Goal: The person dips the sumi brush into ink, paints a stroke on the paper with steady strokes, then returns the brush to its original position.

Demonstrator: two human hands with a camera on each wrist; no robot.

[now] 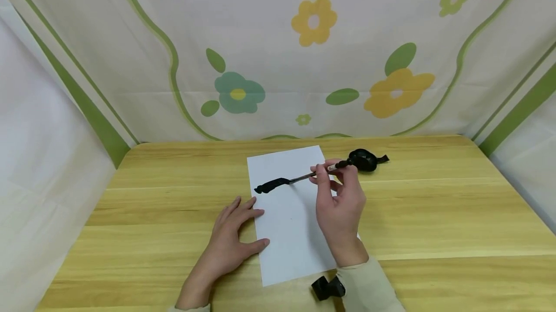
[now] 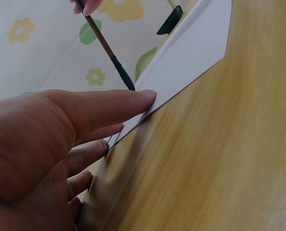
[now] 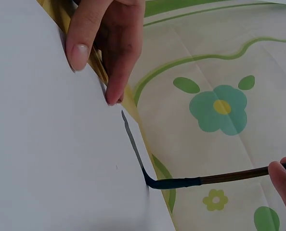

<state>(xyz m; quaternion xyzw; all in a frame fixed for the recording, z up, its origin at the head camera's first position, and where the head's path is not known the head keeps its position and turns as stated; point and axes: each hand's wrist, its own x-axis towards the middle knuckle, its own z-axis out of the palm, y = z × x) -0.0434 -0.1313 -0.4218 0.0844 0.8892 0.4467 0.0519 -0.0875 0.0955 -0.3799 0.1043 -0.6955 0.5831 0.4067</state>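
Observation:
A writing brush (image 1: 304,176) with a dark, ink-soaked head is pinched between the thumb and fingers of my right hand (image 1: 340,203). Its bent tip touches a white sheet of paper (image 1: 286,239) at the right end of a black stroke (image 1: 272,185). In the right wrist view the stroke (image 3: 133,139) runs as a thin dark line up to the brush head (image 3: 172,183). My left hand (image 1: 230,237) lies at the sheet's left edge, fingers spread, with thumb and fingertips on the border. The left wrist view shows its thumb (image 2: 104,107) extended over the paper's edge.
Behind my right hand, beyond the sheet's right edge, stands a small black dish (image 1: 364,160) with a short handle. A black block-like object (image 1: 326,288) is beside my right sleeve. The wooden table (image 1: 165,205) backs onto a flower-printed cloth (image 1: 278,61).

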